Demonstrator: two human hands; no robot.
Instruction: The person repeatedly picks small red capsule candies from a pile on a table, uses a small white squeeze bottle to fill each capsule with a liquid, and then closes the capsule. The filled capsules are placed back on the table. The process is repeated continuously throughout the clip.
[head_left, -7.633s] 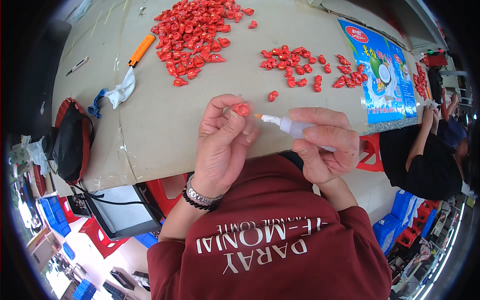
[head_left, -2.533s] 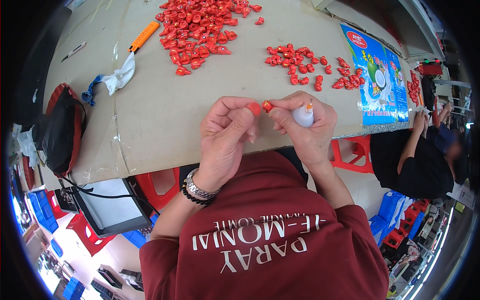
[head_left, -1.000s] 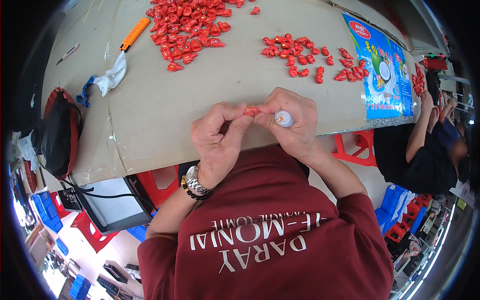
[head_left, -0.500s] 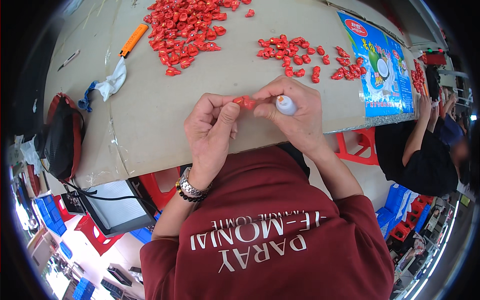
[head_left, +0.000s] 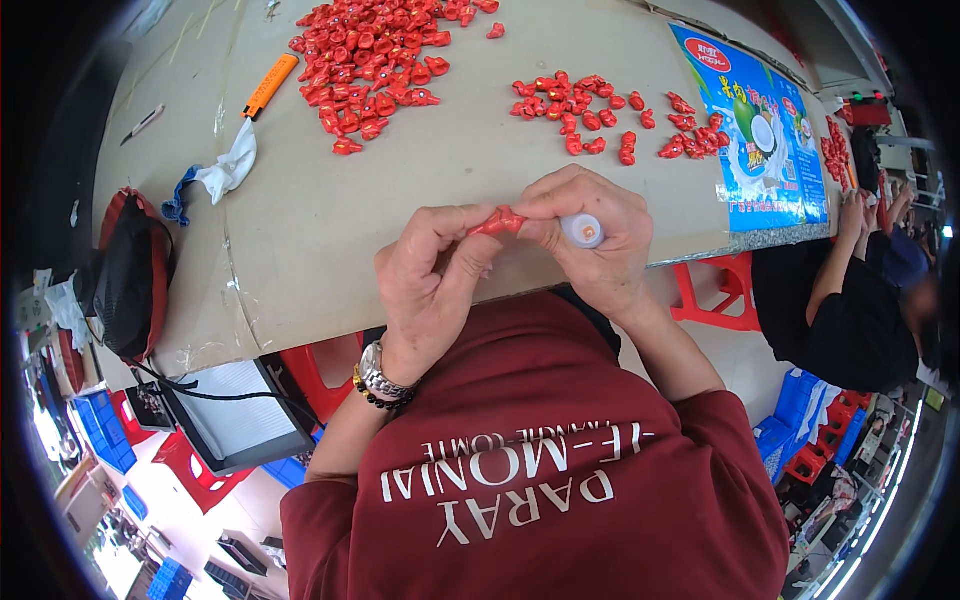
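Observation:
Above the table's near edge, a small glossy red plastic piece (head_left: 498, 221) is pinched between both hands. My left hand (head_left: 425, 285) grips its left end with thumb and forefinger. At its right end, my right hand (head_left: 612, 245) pinches it the same way, fingertips covering part of it. That hand also holds a small white bottle (head_left: 582, 231) with an orange-tinted tip, tucked against the palm; it looks like a glue bottle. Beyond the hands lie a large heap of similar red pieces (head_left: 370, 60) and a looser group of them (head_left: 565, 98) to its right.
On the table (head_left: 300, 250), an orange-handled cutter (head_left: 270, 86), a white cloth (head_left: 228, 172) and a thin pen-like tool (head_left: 143, 124) lie left. A black-and-red bag (head_left: 135, 275) sits at the left edge. A blue printed sheet (head_left: 755, 130) covers the right part. Another person (head_left: 840, 300) sits farther right.
My right thumb and forefinger have closed on the red piece's right end. The bottle has tilted, its tip turning upward. Both hands have shifted slightly right.

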